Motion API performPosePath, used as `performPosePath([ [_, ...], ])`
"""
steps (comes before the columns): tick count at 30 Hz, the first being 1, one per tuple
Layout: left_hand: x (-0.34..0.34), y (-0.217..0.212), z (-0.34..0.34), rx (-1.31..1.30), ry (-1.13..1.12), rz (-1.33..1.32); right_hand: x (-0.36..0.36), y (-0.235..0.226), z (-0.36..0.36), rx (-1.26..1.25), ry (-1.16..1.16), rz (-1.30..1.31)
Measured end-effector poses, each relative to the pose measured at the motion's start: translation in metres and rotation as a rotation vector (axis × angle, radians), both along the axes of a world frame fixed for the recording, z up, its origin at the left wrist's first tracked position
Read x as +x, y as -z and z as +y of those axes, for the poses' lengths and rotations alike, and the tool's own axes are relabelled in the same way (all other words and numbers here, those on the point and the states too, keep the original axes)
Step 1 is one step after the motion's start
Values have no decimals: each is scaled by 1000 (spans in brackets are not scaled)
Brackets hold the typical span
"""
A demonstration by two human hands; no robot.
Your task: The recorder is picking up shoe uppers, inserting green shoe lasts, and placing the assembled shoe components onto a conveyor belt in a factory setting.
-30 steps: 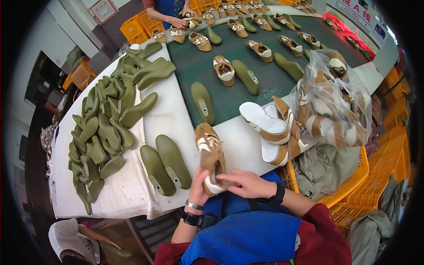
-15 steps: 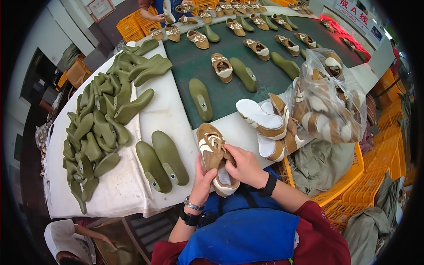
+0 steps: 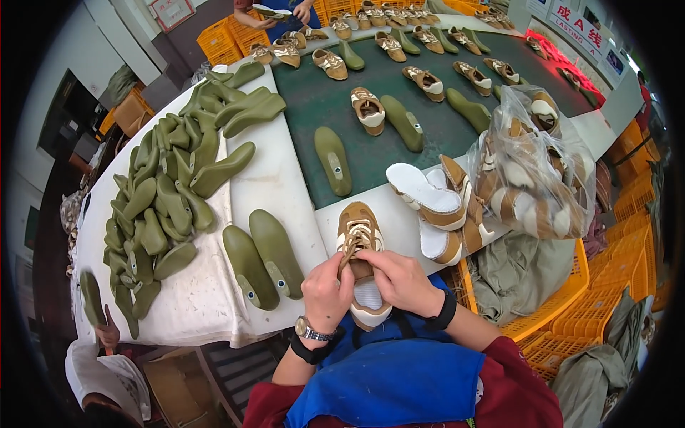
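Observation:
A brown and white sneaker stands at the table's near edge, toe pointing away from me, its opening and pale striped insole toward me. My left hand is closed, pinching the left side of its laced opening. From the other side, my right hand pinches near the laces and tongue; the fingertips hide exactly what part it grips. Two green shoe lasts lie side by side just left of my left hand. Right of the sneaker, a few loose sneakers are stacked, white soles showing.
Many green lasts are heaped on the white table. Sneakers and lasts sit on the green belt. A clear bag of sneakers stands at right, above an orange crate. One person's hand holds a last at lower left; another person works at the back.
The sneaker has straightened and shifted slightly right. My left hand has moved from its side up to the laced opening. At lower left, a person's hand has come up with a green last.

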State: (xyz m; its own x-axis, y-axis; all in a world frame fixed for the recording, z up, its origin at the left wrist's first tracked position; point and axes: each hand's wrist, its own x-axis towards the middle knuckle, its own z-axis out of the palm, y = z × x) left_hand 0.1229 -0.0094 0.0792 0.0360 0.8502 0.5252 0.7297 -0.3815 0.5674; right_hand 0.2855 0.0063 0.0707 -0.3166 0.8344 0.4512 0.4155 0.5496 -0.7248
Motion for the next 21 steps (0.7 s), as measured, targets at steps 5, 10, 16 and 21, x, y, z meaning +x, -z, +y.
performPosePath([
  [5, 3, -4, -4, 43, 14, -10, 3, -13, 1, -25, -14, -78],
  [10, 2, -14, 0, -41, -15, -186, 9, -7, 2, -10, -205, -90],
  [16, -7, -17, 9, -75, 104, -179, 10, -6, 4, 21, -133, 15],
  [21, 0, -30, 8, -73, 173, 210, 8, -5, -1, -5, -72, 118],
])
